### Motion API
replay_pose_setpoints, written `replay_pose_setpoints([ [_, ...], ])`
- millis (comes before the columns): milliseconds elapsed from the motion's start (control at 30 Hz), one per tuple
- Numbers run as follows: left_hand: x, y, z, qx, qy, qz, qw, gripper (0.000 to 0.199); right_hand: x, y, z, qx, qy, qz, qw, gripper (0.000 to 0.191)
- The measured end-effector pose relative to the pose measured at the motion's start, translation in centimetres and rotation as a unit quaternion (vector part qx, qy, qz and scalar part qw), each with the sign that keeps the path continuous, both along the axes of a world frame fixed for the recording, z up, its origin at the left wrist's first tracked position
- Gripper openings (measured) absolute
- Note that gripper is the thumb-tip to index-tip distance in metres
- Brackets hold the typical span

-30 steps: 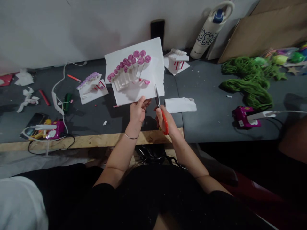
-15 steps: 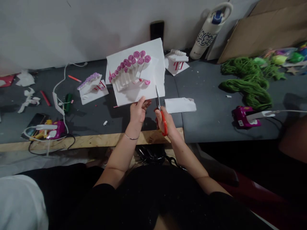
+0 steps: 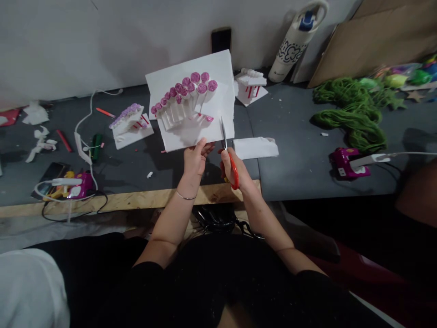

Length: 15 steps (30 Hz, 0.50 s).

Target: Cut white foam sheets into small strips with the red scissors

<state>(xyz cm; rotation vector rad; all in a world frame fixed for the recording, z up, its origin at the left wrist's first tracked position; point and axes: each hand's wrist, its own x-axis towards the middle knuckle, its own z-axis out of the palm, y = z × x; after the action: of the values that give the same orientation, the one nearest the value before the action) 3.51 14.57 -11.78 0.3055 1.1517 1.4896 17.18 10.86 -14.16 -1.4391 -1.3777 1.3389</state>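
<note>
My left hand (image 3: 196, 157) grips the lower edge of a white sheet of board (image 3: 191, 137), thumb on top and fingers underneath. A paper model (image 3: 180, 111) stands on the board: a curved row of white tubes with crinkled purple-pink tops. In my right hand (image 3: 241, 171) is a pair of scissors (image 3: 235, 175) with red handles, fingers wrapped through the loops. Their blades point away from me and lie along the board's right part, near its edge; whether they are cutting I cannot tell. A folded white paper piece (image 3: 256, 148) lies right of the scissors.
Two smaller paper models stand left (image 3: 133, 130) and right (image 3: 251, 89) of the board. A white bottle (image 3: 290, 50), green yarn (image 3: 351, 118), cardboard (image 3: 375, 45) and a purple power adapter (image 3: 348, 163) are to the right. Cables, another purple adapter (image 3: 80, 184) and scraps lie left.
The board's far left corner has shifted slightly left and up, with the board turning a little in my left hand. The scissors stay almost where they were; the view has moved slightly.
</note>
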Motion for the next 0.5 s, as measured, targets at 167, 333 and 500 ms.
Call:
replay_pose_setpoints([
  [167, 0.17, -0.12, 0.38, -0.001, -0.004, -0.002, 1.0, 0.025, -0.44, -0.19, 0.44, 0.012, -0.019, -0.008, 1.0, 0.07],
  [333, 0.14, -0.16, 0.27, -0.004, -0.006, 0.0, 1.0, 0.025, -0.65, -0.48, 0.44, 0.016, -0.018, -0.022, 0.999, 0.067],
  [500, -0.04, -0.25, 0.24, -0.016, -0.001, 0.002, 1.0, 0.021, -0.56, -0.45, -0.01, 0.012, -0.006, -0.011, 1.0, 0.068],
])
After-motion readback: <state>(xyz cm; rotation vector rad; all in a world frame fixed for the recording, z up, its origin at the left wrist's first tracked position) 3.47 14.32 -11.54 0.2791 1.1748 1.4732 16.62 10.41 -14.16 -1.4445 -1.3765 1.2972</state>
